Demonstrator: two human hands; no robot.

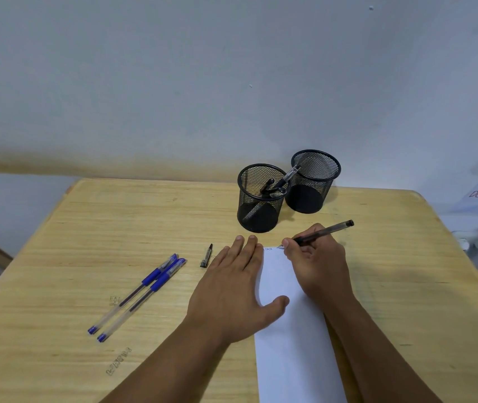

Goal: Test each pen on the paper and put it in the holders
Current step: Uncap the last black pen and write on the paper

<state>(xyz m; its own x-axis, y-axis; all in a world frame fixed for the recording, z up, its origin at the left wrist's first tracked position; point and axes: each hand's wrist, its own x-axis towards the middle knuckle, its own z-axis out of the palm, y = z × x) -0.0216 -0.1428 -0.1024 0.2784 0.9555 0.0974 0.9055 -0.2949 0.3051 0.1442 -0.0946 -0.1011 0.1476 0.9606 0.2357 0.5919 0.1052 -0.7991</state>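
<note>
Fingers of the right hand pinch a black pen, tip on the far edge of the paper. Left hand lies flat, pinning the sheet to the worktop. Two mesh holders stand beyond; two blue pens lie left.

Two bare, sleeveless forearms

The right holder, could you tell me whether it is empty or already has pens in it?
Apparently empty: the right holder shows only bare mesh and a dark base, while pens stand in the left holder.
</note>
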